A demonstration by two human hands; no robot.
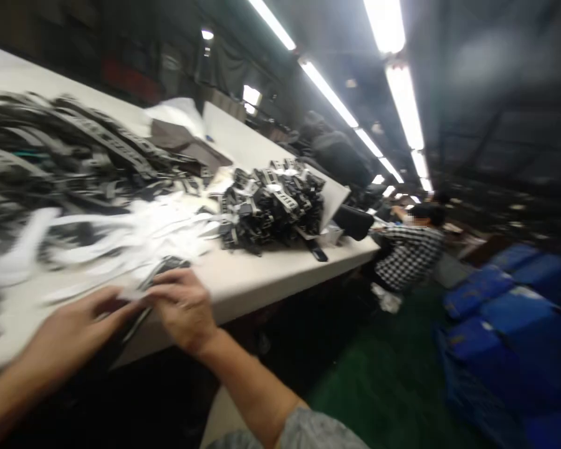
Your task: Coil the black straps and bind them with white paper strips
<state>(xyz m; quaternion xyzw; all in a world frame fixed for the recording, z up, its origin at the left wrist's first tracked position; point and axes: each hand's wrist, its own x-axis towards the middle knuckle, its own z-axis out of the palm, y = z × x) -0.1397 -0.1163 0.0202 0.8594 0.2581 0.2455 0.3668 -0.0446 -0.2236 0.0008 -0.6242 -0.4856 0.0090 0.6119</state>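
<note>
Both hands meet at the near edge of the table (280,274): the right hand (183,308) and the left hand (72,333) have their fingertips pressed together on a small pale piece (131,293), too blurred to identify. A dark strap (161,269) lies just behind the fingers, partly hidden. Motion blur smears the heap of black straps (75,149) at left; the pile of black parts (273,202) farther along is clearer, and a seated person (409,246) is beyond.

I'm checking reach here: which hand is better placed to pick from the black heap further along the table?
Probably the right hand: it lies on the side of the black heap, while the left hand is farther off.
</note>
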